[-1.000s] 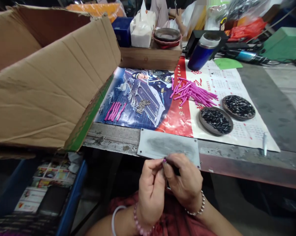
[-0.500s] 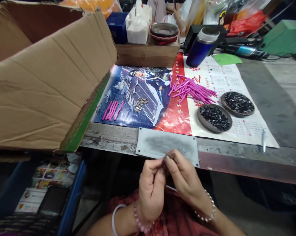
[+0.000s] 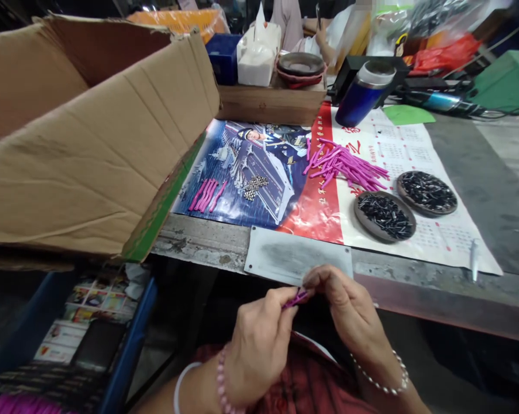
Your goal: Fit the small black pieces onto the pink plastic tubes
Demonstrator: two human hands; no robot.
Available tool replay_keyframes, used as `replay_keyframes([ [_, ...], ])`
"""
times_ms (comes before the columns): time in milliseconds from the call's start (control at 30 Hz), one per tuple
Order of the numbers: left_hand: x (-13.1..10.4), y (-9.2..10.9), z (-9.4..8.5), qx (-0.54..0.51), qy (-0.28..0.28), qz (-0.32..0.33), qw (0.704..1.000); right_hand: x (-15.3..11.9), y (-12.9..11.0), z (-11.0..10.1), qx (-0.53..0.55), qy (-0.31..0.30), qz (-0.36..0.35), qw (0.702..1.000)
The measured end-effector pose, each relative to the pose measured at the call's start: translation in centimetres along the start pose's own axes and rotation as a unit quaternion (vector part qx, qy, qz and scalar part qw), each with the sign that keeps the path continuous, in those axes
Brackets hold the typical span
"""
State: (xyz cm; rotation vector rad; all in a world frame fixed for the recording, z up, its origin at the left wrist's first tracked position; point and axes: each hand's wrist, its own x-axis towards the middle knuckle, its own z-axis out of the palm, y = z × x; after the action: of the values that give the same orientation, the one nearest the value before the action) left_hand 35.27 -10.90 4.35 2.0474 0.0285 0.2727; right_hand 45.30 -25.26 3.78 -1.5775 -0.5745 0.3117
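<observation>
My left hand pinches a short magenta strip in front of the bench edge. Fingertips of my right hand are pressed together at the strip's far end; whatever they hold there is too small to make out. Beyond my hands is a grey metal plate on the edge. A pile of magenta strips rests on the poster, with a small row of strips at its left. Small metallic beads lie between. Two round dishes hold dark thin pieces.
A large cardboard box takes up the left side, above a blue bin. At the back stand a wooden box, a blue tumbler and a green object. Another person's hand shows behind.
My hands have moved slightly apart, and the magenta strip between them now shows clearly. The whole view has shifted, so the bench things appear a little further right and lower.
</observation>
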Motion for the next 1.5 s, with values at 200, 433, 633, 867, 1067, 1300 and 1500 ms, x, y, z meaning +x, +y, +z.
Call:
replay_keyframes([
  [200,-0.5,-0.3,-0.4,0.150,0.025,0.069,0.986,-0.7,-0.2,0.0,0.012,-0.045,0.054,0.997],
  [433,-0.9,-0.2,-0.4,0.196,0.042,0.106,0.974,-0.7,-0.7,0.1,-0.099,-0.077,0.025,0.992],
  [633,-0.8,-0.3,-0.5,0.199,0.036,0.122,0.972,-1.4,-0.6,0.5,-0.227,-0.060,-0.061,0.970],
  [867,-0.6,-0.4,-0.9,0.191,0.055,0.147,0.969,-0.9,-0.9,1.2,-0.246,-0.047,-0.078,0.965],
  [1067,1.1,-1.3,-2.7,0.126,0.056,0.112,0.984,-0.2,-0.8,0.4,-0.174,-0.022,-0.048,0.983],
  [1300,8.4,-5.9,-8.8,0.287,0.160,0.051,0.943,-0.8,0.0,-0.8,-0.179,0.041,0.018,0.983],
  [1500,14.4,-10.4,-11.9,0.403,0.183,-0.037,0.896,-1.1,0.6,-0.4,-0.164,0.026,-0.002,0.986],
])
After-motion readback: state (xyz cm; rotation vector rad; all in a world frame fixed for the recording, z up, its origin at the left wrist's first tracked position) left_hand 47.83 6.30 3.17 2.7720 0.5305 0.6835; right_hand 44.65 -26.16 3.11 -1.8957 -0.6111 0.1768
